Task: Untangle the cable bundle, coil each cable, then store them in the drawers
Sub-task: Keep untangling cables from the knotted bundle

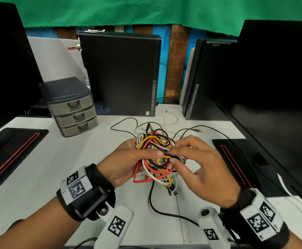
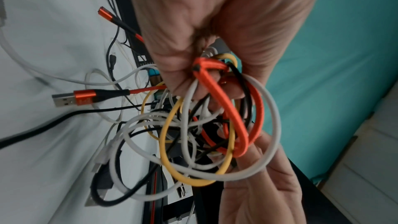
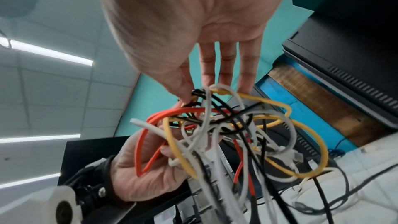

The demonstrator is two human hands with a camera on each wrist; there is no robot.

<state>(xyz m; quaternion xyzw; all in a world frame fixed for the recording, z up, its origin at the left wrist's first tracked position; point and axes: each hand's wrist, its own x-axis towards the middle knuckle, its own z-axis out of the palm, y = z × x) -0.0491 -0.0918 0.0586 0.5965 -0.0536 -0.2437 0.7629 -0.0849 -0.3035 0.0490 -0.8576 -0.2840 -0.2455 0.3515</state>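
Orange, yellow, white, black cable bundle (image 1: 157, 157) gripped in your left hand (image 1: 126, 164), black strand (image 1: 171, 155) pinched by your right hand (image 1: 202, 169); drawers (image 1: 74, 112) beyond-left.

White table (image 1: 38, 177) bearing two upright black computer towers (image 1: 121, 72), (image 1: 198, 79), flanking monitors (image 1: 6, 56), (image 1: 279, 69); green cloth (image 1: 146, 9) behind.

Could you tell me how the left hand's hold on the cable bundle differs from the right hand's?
The left hand wraps the cable bundle from the side, fingers curled round several loops; the right hand only pinches a thin black cable between thumb and forefinger. The left carries the bundle; the right's other fingers stay fairly straight. Both hold the bundle above the table.
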